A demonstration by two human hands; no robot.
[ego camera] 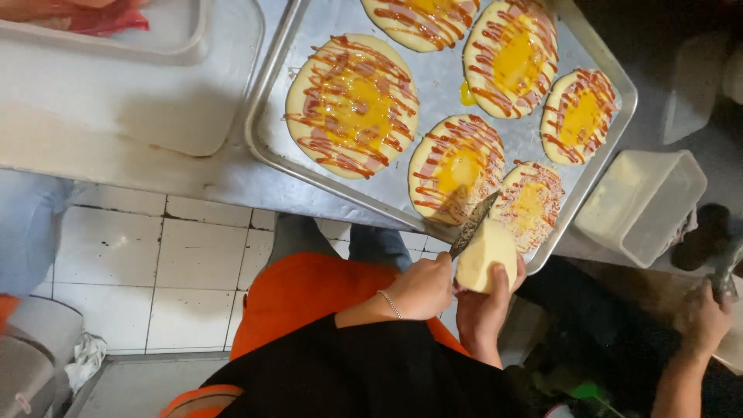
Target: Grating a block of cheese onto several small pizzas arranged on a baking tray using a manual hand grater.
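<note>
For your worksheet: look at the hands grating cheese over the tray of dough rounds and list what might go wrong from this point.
1. The right hand presses the cheese block against the grater; as the block shrinks, fingertips could meet the teeth.
2. Both hands work at the tray's rim, so shreds may fall outside it.
3. The tray seems to overhang the counter edge; a knock from the left hand might tip it.

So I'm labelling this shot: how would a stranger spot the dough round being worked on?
Start at the metal baking tray of topped dough rounds. Go to its near edge, above the hands. The dough round beside the cheese block is it, with the grater tip nearest it.
</note>
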